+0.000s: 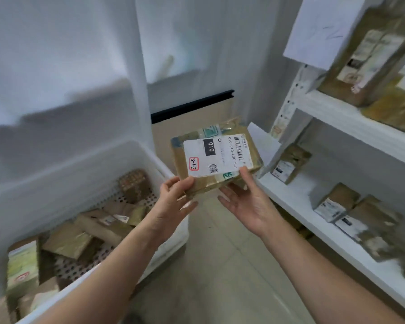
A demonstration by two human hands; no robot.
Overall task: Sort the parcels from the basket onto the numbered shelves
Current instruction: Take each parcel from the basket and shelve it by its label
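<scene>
A pale tiled floor [220, 265] is seen below. A brown board [173, 134] is set low against the white wall [56, 54], with a black rail [192, 105] along its top edge.

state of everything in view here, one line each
brown cardboard parcel with white label: held aloft, label up, marked 3-1-2
left hand: grips its near left corner
right hand: thumb on label, fingers underneath
white perforated plastic basket: holds several parcels
white shelves: partly stocked with parcels
</scene>
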